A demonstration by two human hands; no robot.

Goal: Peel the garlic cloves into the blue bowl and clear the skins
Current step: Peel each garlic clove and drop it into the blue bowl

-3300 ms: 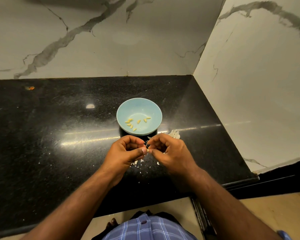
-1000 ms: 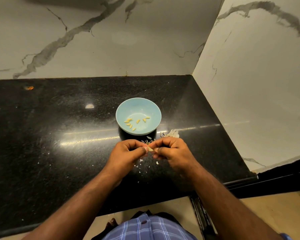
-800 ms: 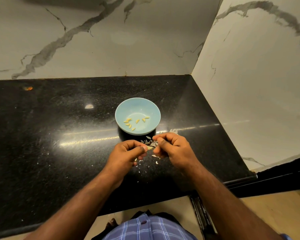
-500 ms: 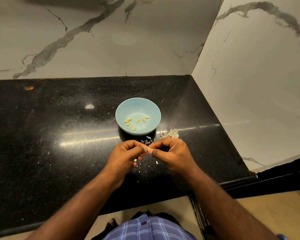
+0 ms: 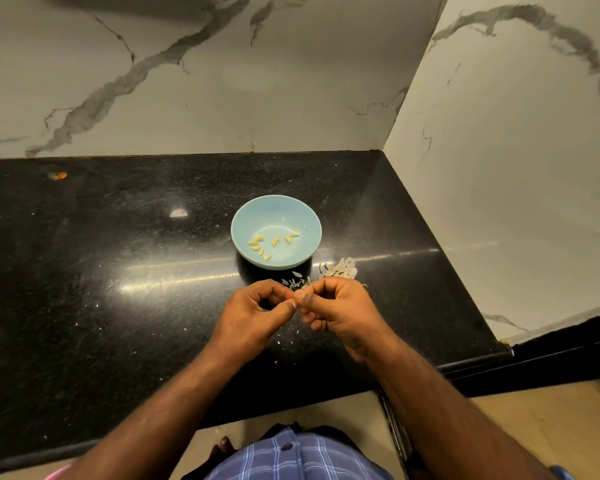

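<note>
The left hand [image 5: 253, 315] and the right hand [image 5: 340, 311] are meeting fingertip to fingertip just above the counter [image 5: 84, 271], a little nearer the person than the blue bowl [image 5: 276, 216]. Both hands are curling inward, thumbs and forefingers closing in a pinch where they touch. Whatever is being pinched is hiding almost entirely behind the fingertips; only a pale sliver is showing at the meeting point, too small to tell whether it is a clove or a bit of skin.

Just beyond the knuckles, small pale skin flakes [image 5: 297, 282] are lying on the dark stone between the hands and the bowl. To their right, close to the bowl's near right side and just beyond the right hand, a larger heap of white garlic skins [image 5: 340, 266] is sitting on the counter. More tiny white specks are lying scattered under and around the hands.

The blue bowl is standing upright on the counter, holding several peeled garlic cloves [image 5: 269, 244] spread loosely across its bottom.

Farther out, the black counter is running back to a white marble wall [image 5: 222, 98] with grey veins, and a second marble panel is closing off the right side. A small orange speck [image 5: 59, 175] is lying far left near the back wall. At the bottom edge a blue checked shirt [image 5: 291, 459] is showing.
</note>
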